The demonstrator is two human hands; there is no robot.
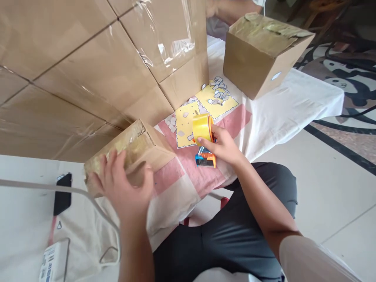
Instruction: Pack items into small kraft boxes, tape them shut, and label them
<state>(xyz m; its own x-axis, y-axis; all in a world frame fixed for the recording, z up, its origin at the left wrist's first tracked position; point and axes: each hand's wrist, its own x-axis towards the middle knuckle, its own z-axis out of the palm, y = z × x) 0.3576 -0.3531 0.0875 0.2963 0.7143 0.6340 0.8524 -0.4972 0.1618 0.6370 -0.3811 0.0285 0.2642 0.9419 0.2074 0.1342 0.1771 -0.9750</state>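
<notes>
Tape dispenser [202,129] is clamped in my right hand [223,145]; my left hand [126,188], fingers apart, is at the near left box [157,150] (touching or not, I cannot tell).

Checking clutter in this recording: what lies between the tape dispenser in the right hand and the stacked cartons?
In the head view, a yellow sheet lies between the tape dispenser and the stacked cartons, with pale scraps beside it.
</notes>
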